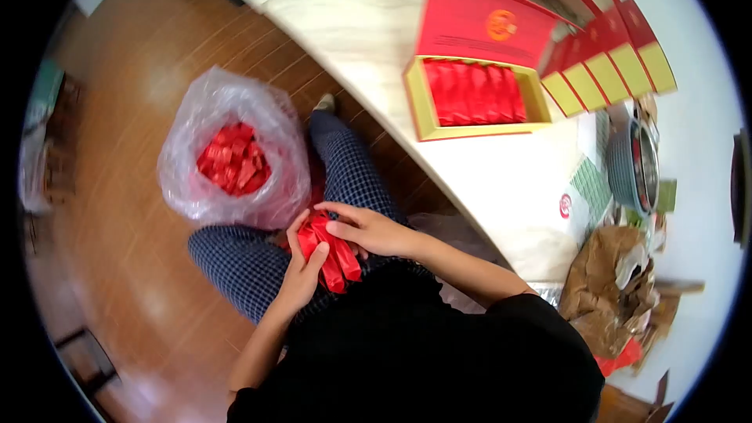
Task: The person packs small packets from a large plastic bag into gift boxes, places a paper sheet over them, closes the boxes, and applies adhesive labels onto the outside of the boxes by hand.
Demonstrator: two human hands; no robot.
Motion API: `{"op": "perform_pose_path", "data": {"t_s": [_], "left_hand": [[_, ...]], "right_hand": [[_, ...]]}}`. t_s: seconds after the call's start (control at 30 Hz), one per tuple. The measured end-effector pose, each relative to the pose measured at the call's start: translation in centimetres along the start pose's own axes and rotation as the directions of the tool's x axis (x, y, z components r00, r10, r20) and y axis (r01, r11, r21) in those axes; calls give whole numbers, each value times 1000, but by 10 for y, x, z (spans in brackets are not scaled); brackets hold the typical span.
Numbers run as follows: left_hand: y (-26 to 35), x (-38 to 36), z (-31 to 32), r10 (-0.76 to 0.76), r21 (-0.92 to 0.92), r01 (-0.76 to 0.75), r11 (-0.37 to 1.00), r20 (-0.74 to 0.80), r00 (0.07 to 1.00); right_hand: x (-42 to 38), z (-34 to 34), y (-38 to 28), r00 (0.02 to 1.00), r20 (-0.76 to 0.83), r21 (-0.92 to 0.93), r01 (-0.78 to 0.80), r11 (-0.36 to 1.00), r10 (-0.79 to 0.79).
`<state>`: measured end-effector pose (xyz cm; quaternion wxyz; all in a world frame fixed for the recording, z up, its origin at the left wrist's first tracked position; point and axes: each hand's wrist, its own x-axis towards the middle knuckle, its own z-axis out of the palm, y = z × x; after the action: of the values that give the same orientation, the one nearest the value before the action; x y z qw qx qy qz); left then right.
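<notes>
Over my lap, several shiny red packets (338, 258) are gathered between my two hands. My left hand (301, 268) closes round their left side, thumb lying on top. From the right, my right hand (368, 231) grips their upper end, its fingers partly hidden behind them. Just beyond my knees stands a clear plastic bag (184, 153), its mouth open round a heap of more red packets (235, 160). On the table, an open red and yellow box (470, 135) holds a row of similar red packets (474, 94), its lid raised.
The pale table (337, 16) runs diagonally along my right. Red and yellow boxes (607, 63) stand at its far side. Nearer are a stack of metal bowls (633, 164), a green-patterned sheet (591, 188) and a crumpled brown paper bag (607, 290). Wooden flooring (149, 266) lies to my left.
</notes>
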<state>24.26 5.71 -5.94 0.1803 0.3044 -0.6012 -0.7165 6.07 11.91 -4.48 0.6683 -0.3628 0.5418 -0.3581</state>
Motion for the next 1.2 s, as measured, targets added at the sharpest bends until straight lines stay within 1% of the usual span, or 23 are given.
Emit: {"op": "perform_pose_path", "data": {"t_s": [0.03,0.07,0.13,0.2,0.27,0.33,0.4,0.43,0.47,0.53,0.6,0.63,0.7,0.73,0.77,0.8,0.83,0.87,0.93,0.97,1.07,1.13,1.2], "left_hand": [[19,9,5,20,67,-21,998,27,999],[42,24,17,103,149,-109,983,48,994],[92,64,51,215,117,-235,965,160,963],[133,103,99,342,30,-362,932,263,902],[155,154,148,514,30,-559,829,352,782],[162,202,202,558,27,-602,798,342,756],[174,227,245,553,68,-605,794,332,764],[172,239,261,577,63,-628,776,330,747],[169,251,274,598,58,-648,759,328,731],[159,273,293,596,65,-650,757,340,728],[146,291,305,528,48,-574,817,335,780],[139,300,306,519,92,-582,808,357,777],[126,307,305,582,212,-666,715,346,736],[121,306,301,600,293,-697,655,359,715],[113,304,299,575,376,-676,634,356,737],[111,298,296,593,462,-684,564,350,725],[109,298,293,612,478,-693,539,342,713],[108,298,290,634,491,-705,512,338,696],[109,300,284,626,529,-686,499,327,708],[111,299,282,646,581,-676,453,309,698],[118,299,275,618,636,-652,412,331,713],[120,302,270,604,632,-656,413,349,717],[122,304,268,590,632,-655,415,361,722]], "right_hand": [[-3,-12,-5,960,-129,-149,230,962,-250],[-7,-23,-12,843,-222,-324,410,853,-489],[-51,-55,-67,765,-342,-312,455,834,-545],[-113,-87,-122,786,-501,-254,266,930,-362],[-146,-130,-130,594,-618,-388,340,857,-515],[-176,-167,-137,483,-782,-296,266,917,-393],[-187,-202,-136,398,-845,-207,373,904,-358],[-189,-215,-135,341,-881,-180,398,899,-328],[-191,-230,-133,332,-880,-193,403,894,-340],[-193,-259,-121,336,-888,-195,344,918,-314],[-188,-281,-107,340,-887,-200,329,923,-313],[-183,-292,-100,333,-889,-211,309,927,-313],[-172,-299,-93,312,-892,-237,294,926,-327],[-168,-301,-89,331,-889,-223,290,931,-316],[-164,-303,-82,347,-891,-197,289,937,-294],[-161,-303,-76,363,-892,-168,286,943,-269],[-159,-296,-79,403,-888,-90,324,942,-223],[-156,-290,-83,417,-885,-72,316,946,-206],[-156,-283,-90,430,-864,-184,218,958,-264],[-153,-282,-90,436,-833,-283,194,939,-341],[-151,-286,-87,467,-814,-332,112,936,-345],[-151,-288,-84,476,-807,-336,116,934,-350],[-149,-288,-81,481,-805,-385,24,922,-349]]}}
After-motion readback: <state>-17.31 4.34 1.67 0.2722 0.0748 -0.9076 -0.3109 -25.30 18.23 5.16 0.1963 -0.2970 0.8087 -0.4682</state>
